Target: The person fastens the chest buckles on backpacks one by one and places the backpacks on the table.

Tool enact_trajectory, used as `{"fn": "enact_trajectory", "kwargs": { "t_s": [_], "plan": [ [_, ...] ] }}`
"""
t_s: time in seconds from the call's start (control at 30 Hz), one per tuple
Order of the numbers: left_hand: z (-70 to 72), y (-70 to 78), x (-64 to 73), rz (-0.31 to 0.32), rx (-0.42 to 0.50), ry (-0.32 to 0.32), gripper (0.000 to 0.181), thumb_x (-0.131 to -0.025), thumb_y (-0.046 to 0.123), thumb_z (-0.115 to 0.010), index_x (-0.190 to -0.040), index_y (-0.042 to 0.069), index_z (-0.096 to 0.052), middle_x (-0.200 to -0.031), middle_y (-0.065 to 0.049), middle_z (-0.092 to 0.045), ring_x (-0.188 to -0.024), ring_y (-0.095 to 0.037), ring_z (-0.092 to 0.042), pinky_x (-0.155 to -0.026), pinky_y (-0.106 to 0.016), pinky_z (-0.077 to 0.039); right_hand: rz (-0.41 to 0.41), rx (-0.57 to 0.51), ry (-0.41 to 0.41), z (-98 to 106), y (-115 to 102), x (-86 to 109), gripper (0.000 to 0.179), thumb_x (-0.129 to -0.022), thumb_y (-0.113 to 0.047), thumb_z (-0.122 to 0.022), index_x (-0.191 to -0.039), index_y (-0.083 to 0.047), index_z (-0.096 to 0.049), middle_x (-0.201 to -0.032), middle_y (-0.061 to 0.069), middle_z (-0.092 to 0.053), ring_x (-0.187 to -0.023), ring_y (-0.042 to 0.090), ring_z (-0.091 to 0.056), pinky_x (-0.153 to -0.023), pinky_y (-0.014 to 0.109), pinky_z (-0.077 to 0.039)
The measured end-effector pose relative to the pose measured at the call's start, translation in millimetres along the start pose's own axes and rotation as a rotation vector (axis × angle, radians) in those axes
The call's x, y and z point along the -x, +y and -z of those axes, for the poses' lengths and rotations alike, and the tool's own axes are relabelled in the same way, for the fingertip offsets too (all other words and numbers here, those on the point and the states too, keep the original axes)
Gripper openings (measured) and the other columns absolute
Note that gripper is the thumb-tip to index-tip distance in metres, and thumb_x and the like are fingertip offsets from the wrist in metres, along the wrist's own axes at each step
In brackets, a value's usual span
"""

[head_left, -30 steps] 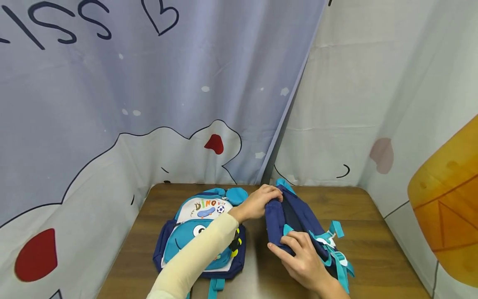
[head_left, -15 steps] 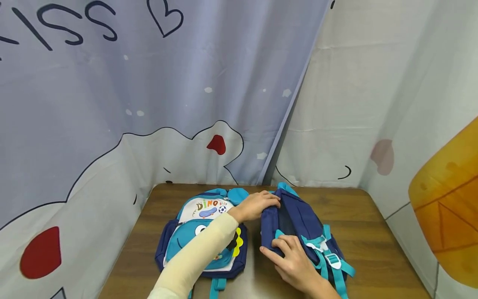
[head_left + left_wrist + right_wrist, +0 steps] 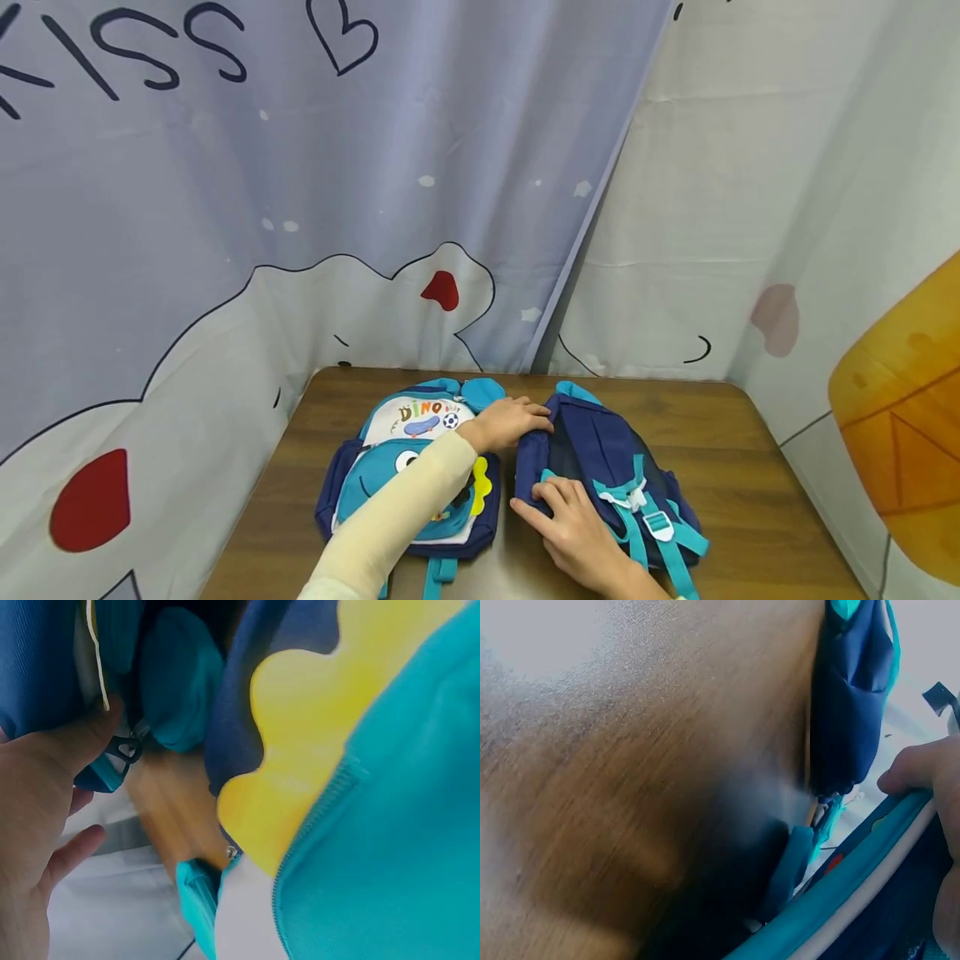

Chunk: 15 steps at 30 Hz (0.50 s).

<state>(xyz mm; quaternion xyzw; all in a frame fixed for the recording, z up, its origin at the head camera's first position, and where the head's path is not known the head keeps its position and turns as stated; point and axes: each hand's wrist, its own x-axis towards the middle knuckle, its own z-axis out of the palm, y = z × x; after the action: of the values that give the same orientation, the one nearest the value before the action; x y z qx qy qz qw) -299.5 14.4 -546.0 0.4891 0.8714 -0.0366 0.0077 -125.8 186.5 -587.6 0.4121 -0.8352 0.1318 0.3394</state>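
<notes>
A navy backpack [image 3: 600, 442] lies with its straps upward on the right half of the table. My left hand [image 3: 510, 423] grips its upper left edge; in the left wrist view the thumb of that left hand [image 3: 45, 802] lies over the edge beside a zipper pull [image 3: 125, 749]. Lower on the same side, my right hand [image 3: 573, 533] holds the bag's edge. The right wrist view shows this right hand [image 3: 941, 795] on the teal-trimmed rim [image 3: 855, 885], its other fingers mostly hidden. Teal straps [image 3: 637, 508] with white buckles trail over the bag's lower part.
A second backpack [image 3: 420, 425], with a teal dinosaur front and "DINO" lettering, lies face up on the left, partly under my left sleeve [image 3: 405, 517]. The brown wooden table [image 3: 735, 467] ends at printed curtains [image 3: 420, 167] behind and on the right.
The navy backpack has tilted down to the left, so its strap side now faces up more. Both hands have moved slightly left and down with it. The dinosaur backpack stays in place.
</notes>
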Motion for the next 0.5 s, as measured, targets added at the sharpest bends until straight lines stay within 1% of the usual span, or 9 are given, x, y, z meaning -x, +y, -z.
{"fn": "enact_trajectory", "kwargs": {
  "t_s": [0.13, 0.23, 0.33, 0.5],
  "plan": [
    [-5.0, 0.1, 2.6, -0.012, -0.064, -0.025, 0.058, -0.099, 0.016, -0.076, -0.151, 0.034, -0.059, -0.161, 0.006, -0.052, -0.137, -0.019, -0.058, -0.108, -0.037, -0.053, -0.001, -0.001, -0.032, -4.4, -3.3, -0.1, 0.052, -0.114, -0.016, -0.026, -0.131, -0.023, -0.074, -0.111, 0.002, -0.061, -0.104, 0.021, -0.054, -0.084, 0.039, -0.048],
    [-8.5, 0.7, 4.0, -0.004, -0.088, -0.05, 0.062, -0.098, 0.017, -0.077, -0.154, 0.035, -0.056, -0.162, 0.006, -0.05, -0.139, -0.019, -0.057, -0.11, -0.039, -0.052, 0.007, 0.005, -0.059, -6.4, -5.4, -0.7, 0.05, -0.117, -0.02, -0.026, -0.13, -0.023, -0.075, -0.111, 0.002, -0.061, -0.104, 0.021, -0.053, -0.083, 0.038, -0.048],
    [-11.6, 1.4, 4.5, 0.011, -0.116, -0.071, 0.066, -0.098, 0.018, -0.078, -0.156, 0.036, -0.053, -0.164, 0.006, -0.048, -0.141, -0.02, -0.055, -0.112, -0.041, -0.051, 0.005, 0.007, -0.093, -7.5, -6.7, -2.1, 0.051, -0.118, -0.022, -0.025, -0.129, -0.022, -0.075, -0.112, 0.002, -0.061, -0.104, 0.022, -0.054, -0.083, 0.039, -0.048],
    [-13.6, 3.1, 4.9, 0.031, -0.187, -0.1, 0.072, -0.098, 0.018, -0.078, -0.159, 0.041, -0.048, -0.165, 0.007, -0.046, -0.14, -0.019, -0.055, -0.112, -0.04, -0.051, -0.006, -0.014, -0.137, -8.8, -5.7, -4.3, 0.056, -0.117, -0.024, -0.02, -0.128, -0.023, -0.074, -0.113, 0.002, -0.061, -0.104, 0.021, -0.054, -0.082, 0.039, -0.049]
  ]
}}
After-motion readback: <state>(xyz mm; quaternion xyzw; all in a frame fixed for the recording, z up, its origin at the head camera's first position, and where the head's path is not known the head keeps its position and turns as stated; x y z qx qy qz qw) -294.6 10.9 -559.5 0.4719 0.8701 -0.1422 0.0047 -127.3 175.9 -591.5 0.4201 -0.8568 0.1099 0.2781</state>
